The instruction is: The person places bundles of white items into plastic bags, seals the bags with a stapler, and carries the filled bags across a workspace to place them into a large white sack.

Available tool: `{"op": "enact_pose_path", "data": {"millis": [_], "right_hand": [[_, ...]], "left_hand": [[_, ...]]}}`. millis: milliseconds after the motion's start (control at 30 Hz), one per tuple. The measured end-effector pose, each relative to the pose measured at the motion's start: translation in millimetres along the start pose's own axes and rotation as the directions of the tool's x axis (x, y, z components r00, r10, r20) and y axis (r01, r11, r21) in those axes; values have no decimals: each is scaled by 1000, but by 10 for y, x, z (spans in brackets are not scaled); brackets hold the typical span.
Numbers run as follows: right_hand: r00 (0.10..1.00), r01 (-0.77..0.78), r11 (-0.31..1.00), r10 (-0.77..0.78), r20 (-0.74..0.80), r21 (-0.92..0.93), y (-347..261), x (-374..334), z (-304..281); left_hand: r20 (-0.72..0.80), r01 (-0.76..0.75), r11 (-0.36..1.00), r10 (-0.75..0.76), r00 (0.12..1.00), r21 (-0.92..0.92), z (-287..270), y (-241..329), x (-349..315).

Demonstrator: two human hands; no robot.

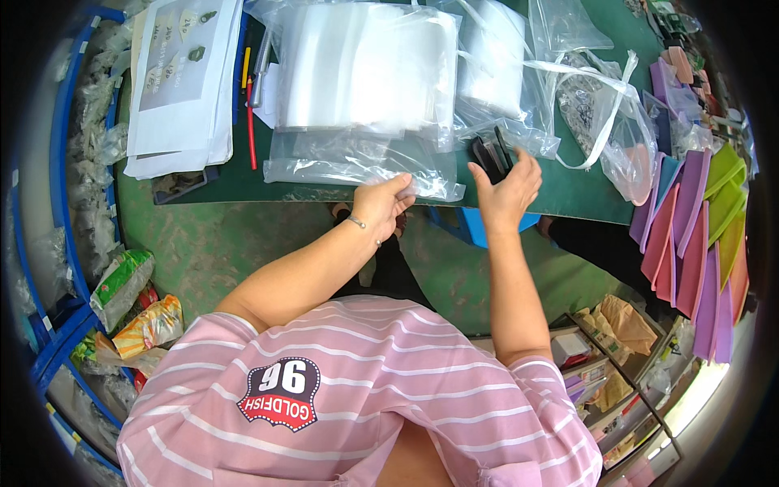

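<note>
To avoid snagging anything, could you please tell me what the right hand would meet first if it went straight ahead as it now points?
Past the black object beside its thumb, the right hand would probably meet the clear plastic just ahead first, though depth is hard to judge.

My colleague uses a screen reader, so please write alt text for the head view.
A person's left hand touches a clear plastic bag on a green table; the right hand is at a black object, its kind unclear. Papers lie at left.
</note>
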State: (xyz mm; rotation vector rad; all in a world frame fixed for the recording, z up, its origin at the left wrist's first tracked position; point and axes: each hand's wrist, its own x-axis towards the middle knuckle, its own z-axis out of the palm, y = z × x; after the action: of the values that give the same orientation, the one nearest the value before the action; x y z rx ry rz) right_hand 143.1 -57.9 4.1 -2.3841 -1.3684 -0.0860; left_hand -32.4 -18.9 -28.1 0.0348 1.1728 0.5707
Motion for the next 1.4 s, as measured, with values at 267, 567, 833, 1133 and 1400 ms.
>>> {"op": "enact_pose_path", "data": {"millis": [267,567,833,1133,1400], "right_hand": [[981,-58,991,35,189,117,400,152,32],[371,-891,323,117,921,318,84,-701,-510],[292,-934,225,25,956,279,-213,-630,-271],[391,-919,35,-17,920,392,-267,-667,-172],[430,-893,-217,-158,889,394,-234,-665,-127]], "left_hand": [[48,36,999,-36,998,-2,18,-91,-28],[91,5,1000,-6,996,14,166,-155,-103],[25,-11,976,6,1000,217,186,-94,-169],[41,-86,989,82,996,119,225,-185,-173],[65,-42,992,34,997,122,219,-141,-223]]}}
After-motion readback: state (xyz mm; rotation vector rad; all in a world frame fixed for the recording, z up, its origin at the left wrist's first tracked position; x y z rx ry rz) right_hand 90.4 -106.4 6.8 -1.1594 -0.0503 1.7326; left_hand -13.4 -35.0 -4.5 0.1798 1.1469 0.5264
